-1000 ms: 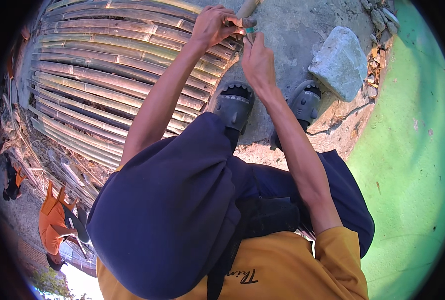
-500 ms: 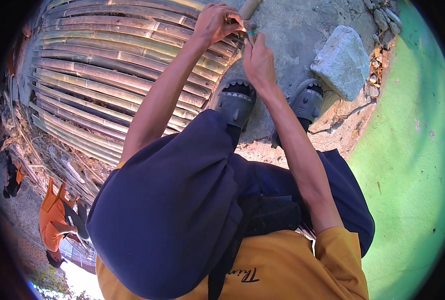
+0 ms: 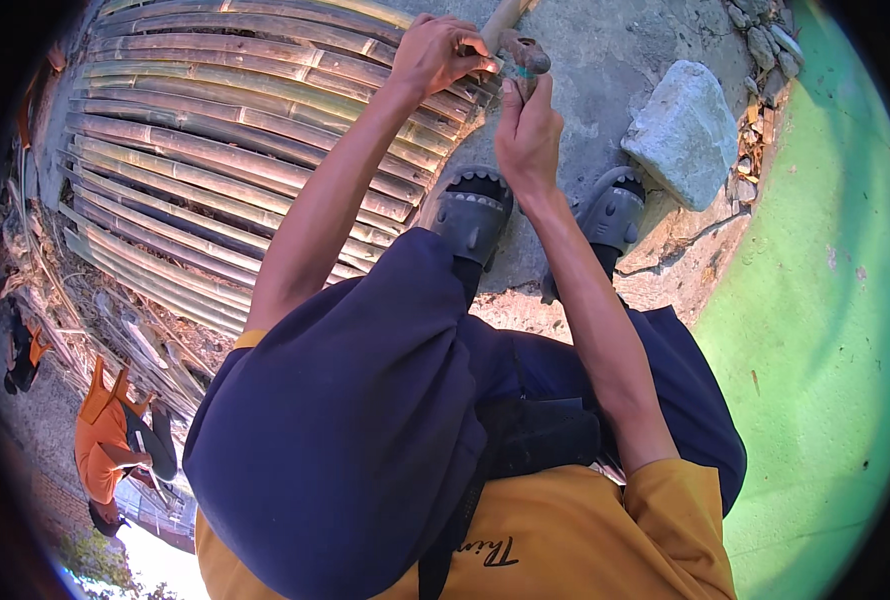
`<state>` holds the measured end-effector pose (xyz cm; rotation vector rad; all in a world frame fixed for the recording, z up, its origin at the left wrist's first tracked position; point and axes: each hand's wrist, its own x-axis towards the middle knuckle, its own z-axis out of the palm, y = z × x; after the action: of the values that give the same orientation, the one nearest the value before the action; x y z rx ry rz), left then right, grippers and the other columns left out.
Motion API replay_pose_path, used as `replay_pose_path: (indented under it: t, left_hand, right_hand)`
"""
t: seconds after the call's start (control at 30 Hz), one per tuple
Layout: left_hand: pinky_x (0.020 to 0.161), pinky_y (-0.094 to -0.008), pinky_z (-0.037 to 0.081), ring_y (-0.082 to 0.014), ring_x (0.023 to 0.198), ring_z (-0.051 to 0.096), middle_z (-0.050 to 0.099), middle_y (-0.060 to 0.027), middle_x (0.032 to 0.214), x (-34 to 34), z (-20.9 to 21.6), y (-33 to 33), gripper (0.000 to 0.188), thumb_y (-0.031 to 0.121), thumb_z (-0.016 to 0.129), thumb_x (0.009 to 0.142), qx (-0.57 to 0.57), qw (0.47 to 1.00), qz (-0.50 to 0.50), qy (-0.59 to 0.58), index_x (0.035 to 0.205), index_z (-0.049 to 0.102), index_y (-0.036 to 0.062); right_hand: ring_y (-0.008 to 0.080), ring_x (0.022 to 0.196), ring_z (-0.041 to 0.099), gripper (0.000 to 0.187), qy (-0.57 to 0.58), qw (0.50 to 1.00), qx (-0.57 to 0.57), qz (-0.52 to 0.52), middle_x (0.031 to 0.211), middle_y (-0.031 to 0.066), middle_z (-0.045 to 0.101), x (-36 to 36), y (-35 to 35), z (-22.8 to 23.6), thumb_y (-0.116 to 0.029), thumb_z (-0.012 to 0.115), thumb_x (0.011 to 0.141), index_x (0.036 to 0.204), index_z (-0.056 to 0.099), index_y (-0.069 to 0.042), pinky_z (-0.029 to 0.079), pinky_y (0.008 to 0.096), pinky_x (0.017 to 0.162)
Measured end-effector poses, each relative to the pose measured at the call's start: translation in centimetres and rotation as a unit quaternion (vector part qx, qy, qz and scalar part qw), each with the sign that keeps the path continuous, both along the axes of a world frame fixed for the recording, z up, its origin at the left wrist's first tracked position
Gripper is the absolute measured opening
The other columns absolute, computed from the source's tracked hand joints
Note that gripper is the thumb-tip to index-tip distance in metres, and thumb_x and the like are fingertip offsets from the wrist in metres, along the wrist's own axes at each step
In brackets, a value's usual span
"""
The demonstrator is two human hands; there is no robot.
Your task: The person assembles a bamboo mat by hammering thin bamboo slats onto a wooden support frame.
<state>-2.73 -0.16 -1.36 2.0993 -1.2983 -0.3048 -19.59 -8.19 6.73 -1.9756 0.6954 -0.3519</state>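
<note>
My right hand is wrapped round the handle of a hammer, whose rusty brown head shows above the fist. A green band circles the hammer just under its head. To its left, my left hand is closed in a pinch at the end of the bamboo slats. Whatever sits between those fingertips is too small to make out. The hammer head is close to the pinched fingertips, beside a pale round pole at the top edge.
A large pale rock lies on the concrete right of my feet in grey clogs. Beyond it stretches a green painted surface. At far left a person in orange sits on an orange chair. Small stones lie at the upper right.
My right hand has shifted slightly right and down, and the hammer head now shows clearly beside my left fingertips. My left hand stays pinched at nearly the same spot.
</note>
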Motion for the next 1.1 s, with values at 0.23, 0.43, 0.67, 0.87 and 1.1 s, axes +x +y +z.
replay_pose_path:
  t: [0.23, 0.43, 0.67, 0.87, 1.1]
  left_hand:
    - [0.088, -0.035, 0.042, -0.0209, 0.088, 0.066, 0.071, 0.0028, 0.084, 0.2, -0.5, 1.0, 0.027, 0.044, 0.083, 0.076, -0.007, 1.0, 0.005, 0.011, 0.086, 0.079, 0.0186]
    - [0.086, -0.0343, 0.039, -0.0201, 0.089, 0.066, 0.07, 0.0027, 0.086, 0.1, 0.3, -0.2, 0.022, 0.037, 0.081, 0.079, 0.038, 0.999, -0.008, 0.025, 0.086, 0.078, 0.0164]
    - [0.085, -0.0348, 0.04, -0.0181, 0.095, 0.064, 0.069, 0.0063, 0.085, 0.2, 0.0, 0.0, 0.026, 0.046, 0.08, 0.078, 0.018, 1.0, -0.009, -0.002, 0.084, 0.078, 0.0211]
    - [0.084, -0.0367, 0.046, -0.0216, 0.092, 0.066, 0.071, 0.0002, 0.089, 1.1, 0.0, 0.2, 0.028, 0.038, 0.085, 0.075, -0.02, 0.997, -0.019, 0.066, 0.092, 0.08, 0.0167]
    - [0.081, -0.0374, 0.051, -0.0238, 0.087, 0.067, 0.071, -0.0014, 0.094, 0.6, 0.4, -0.1, 0.028, 0.031, 0.087, 0.074, -0.086, 0.995, -0.016, 0.043, 0.095, 0.08, 0.014]
  right_hand:
    - [0.0545, 0.077, 0.064, 0.022, 0.027, 1.0, 0.004, 0.01, 0.077, 0.0311, 0.064, 0.9, 0.2, 0.9, -0.019, 0.053, 0.105, 0.109, 0.048, 0.001, 0.045, 0.0578, 0.059]
    - [0.0557, 0.077, 0.064, 0.023, 0.099, 0.993, -0.055, 0.029, 0.077, 0.0329, 0.065, 0.3, -0.9, -1.7, -0.02, 0.054, 0.105, 0.108, 0.047, 0.002, 0.045, 0.059, 0.06]
    - [0.0484, 0.069, 0.067, 0.024, 0.061, 0.998, 0.014, -0.031, 0.07, 0.0277, 0.062, -0.6, -1.1, 0.0, -0.021, 0.055, 0.105, 0.106, 0.051, 0.002, 0.045, 0.0521, 0.056]
    - [0.042, 0.06, 0.066, 0.024, 0.079, 0.996, 0.028, -0.035, 0.065, 0.0236, 0.059, -2.3, -0.7, -1.0, -0.023, 0.055, 0.105, 0.107, 0.053, 0.001, 0.043, 0.0484, 0.053]
    - [0.041, 0.058, 0.064, 0.024, 0.093, 0.994, 0.036, -0.041, 0.064, 0.0227, 0.056, -3.0, -0.4, -1.1, -0.024, 0.055, 0.105, 0.105, 0.053, 0.001, 0.042, 0.0472, 0.053]
